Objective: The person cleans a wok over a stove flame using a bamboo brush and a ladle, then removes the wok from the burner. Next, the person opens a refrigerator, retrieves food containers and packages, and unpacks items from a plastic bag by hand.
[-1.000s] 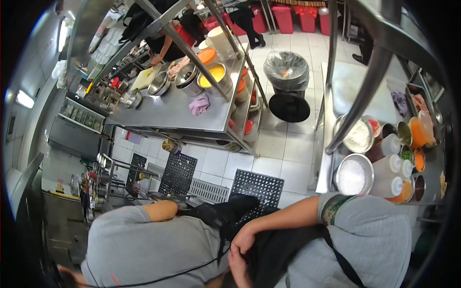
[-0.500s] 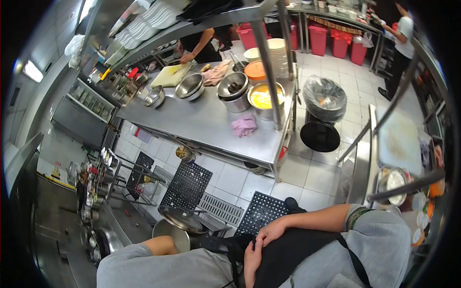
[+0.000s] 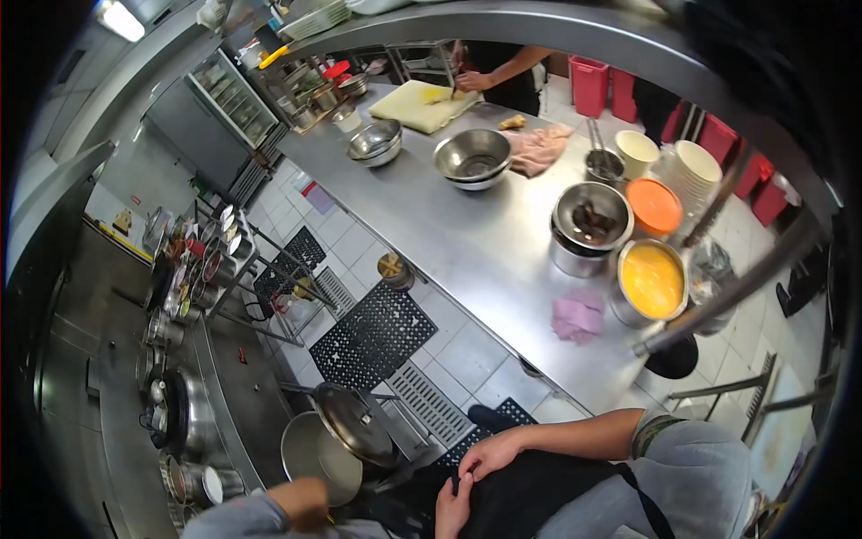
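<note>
My right hand [image 3: 491,454] and my left hand [image 3: 453,506] meet in front of my black apron [image 3: 521,494]. The fingers of both are bent and pressed together at the tips. Anything between them is too small or hidden to name. Just left of my hands is the bent arm [image 3: 301,501] of a co-worker in a grey sleeve, beside a large open pot [image 3: 323,454]. A metal lid [image 3: 356,422] leans at that pot's right side.
A steel table [image 3: 431,234] holds steel bowls [image 3: 473,157], a pot of yellow liquid [image 3: 653,278], a pink cloth [image 3: 577,316] and a cutting board [image 3: 422,106], where another person's hand [image 3: 474,82] is. Black floor mats [image 3: 373,332] lie below. Stacked pans [image 3: 189,409] stand left.
The view has swung toward the left, bringing the steel table and large pot nearer the middle. The co-worker's torso has mostly left the view. My hands stay together, with the fingers slightly shifted.
</note>
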Demonstrator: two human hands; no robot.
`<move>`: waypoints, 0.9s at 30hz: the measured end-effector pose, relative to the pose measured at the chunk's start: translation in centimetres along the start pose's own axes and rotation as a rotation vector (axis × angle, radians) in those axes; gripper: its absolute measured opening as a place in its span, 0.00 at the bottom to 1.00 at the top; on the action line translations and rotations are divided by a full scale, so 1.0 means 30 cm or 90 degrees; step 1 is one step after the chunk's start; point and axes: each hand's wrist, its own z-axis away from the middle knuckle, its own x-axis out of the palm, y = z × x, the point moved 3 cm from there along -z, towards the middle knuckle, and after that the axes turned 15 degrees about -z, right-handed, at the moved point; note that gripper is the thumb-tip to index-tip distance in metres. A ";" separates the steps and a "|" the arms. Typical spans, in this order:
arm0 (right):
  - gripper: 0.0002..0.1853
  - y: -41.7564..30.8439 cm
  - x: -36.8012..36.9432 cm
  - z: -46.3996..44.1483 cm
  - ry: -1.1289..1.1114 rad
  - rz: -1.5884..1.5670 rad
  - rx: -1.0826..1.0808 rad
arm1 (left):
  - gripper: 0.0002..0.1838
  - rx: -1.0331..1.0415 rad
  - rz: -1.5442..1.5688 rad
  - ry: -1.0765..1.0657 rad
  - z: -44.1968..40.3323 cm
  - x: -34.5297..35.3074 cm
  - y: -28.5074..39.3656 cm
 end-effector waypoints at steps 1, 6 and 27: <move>0.12 0.009 -0.063 -0.059 -0.026 -0.007 0.007 | 0.26 -0.001 -0.001 0.014 -0.063 -0.036 0.007; 0.14 -0.089 -0.341 -0.277 0.031 0.054 0.045 | 0.27 -0.010 0.034 0.049 -0.365 -0.232 0.037; 0.17 -0.499 -1.438 -0.774 0.306 -0.114 0.191 | 0.28 -0.059 -0.173 0.150 -1.366 -1.067 0.271</move>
